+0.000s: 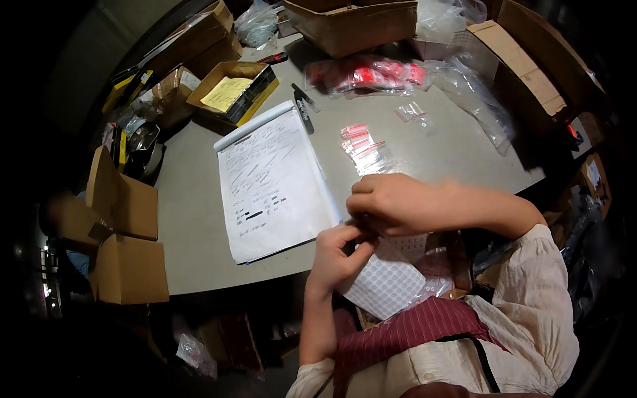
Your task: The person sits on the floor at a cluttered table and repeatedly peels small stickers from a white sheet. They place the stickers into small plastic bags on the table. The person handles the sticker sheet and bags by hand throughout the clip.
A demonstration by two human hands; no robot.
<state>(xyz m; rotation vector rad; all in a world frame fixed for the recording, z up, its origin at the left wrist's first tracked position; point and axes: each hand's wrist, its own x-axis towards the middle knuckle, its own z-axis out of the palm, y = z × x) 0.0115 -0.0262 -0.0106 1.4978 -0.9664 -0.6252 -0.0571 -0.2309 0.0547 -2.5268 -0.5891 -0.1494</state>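
Note:
Both my hands meet at the near edge of the table. My left hand [337, 257] is closed, thumb and fingers pinching the upper corner of a white sheet of round stickers [385, 282]. Close above it, my right hand [391, 204] is bent inward with its fingers curled together. What its fingertips hold, if anything, is hidden. Just beyond lies a fanned pile of small clear zip bags [361, 147] with red strips. Below my right wrist, another printed sheet [410, 245] and a clear bag of small round pieces [438, 282] show partly.
A notepad with handwriting [269, 186] lies left of my hands, with black markers [303, 114] beside its top. Bundled red-strip bags [378, 74] sit farther back. Cardboard boxes [358, 26] line the back, and an open carton [129, 259] stands at the left edge.

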